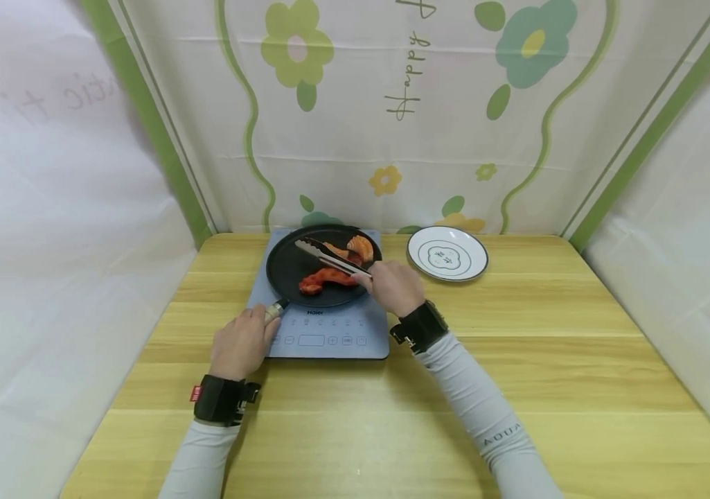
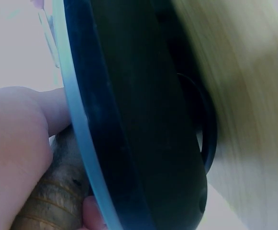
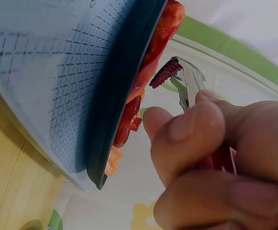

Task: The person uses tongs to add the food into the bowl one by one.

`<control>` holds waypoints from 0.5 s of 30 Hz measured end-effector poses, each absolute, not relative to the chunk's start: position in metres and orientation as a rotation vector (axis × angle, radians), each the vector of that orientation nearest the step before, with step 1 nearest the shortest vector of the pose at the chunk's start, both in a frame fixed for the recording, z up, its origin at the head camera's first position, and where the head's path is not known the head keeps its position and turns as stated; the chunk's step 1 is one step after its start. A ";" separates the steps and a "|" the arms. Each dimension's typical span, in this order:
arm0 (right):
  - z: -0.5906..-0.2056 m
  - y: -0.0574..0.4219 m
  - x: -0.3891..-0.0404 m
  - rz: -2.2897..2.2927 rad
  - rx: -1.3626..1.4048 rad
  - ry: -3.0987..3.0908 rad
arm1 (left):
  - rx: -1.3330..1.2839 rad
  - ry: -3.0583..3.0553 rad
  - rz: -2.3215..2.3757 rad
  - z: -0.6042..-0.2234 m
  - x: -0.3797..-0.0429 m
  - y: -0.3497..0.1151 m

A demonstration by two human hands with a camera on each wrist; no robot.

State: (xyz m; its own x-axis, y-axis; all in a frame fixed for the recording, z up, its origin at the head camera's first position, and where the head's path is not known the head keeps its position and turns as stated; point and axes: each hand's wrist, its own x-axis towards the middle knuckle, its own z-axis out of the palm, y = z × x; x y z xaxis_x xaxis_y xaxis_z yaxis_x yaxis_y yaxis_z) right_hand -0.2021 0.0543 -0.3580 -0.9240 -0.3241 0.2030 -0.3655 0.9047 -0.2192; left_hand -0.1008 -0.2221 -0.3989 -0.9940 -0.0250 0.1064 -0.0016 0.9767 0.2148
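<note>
My left hand (image 1: pixel 239 343) grips the wood-toned handle (image 2: pixel 52 201) of a round black frying pan (image 1: pixel 286 267). The pan sits on a pale blue induction cooker (image 1: pixel 323 346). In my right hand (image 1: pixel 397 285) is a pair of metal tongs (image 1: pixel 336 260), their dark-edged tips above the left part of the pan. The right wrist view shows the tong tips apart from the food. A glossy red piece of meat (image 1: pixel 328 277) lies toward the front of the pan. Behind it are orange, pale-striped pieces (image 1: pixel 361 246), partly hidden by the tongs.
A white plate with a dark rim (image 1: pixel 476 267) stands on the wooden table (image 1: pixel 554 374), right of the cooker. Flower-printed white cloth (image 1: pixel 342 152) hangs behind the table, with more white cloth (image 1: pixel 37 242) along both sides.
</note>
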 end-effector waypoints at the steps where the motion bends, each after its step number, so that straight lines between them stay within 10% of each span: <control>1: -0.358 0.054 -0.202 0.374 0.534 -2.907 | 0.021 -3.014 -0.327 -0.399 -0.101 -0.222; 15: -0.363 0.046 -0.205 0.324 0.489 -2.972 | 0.042 -3.035 -0.318 -0.398 -0.102 -0.222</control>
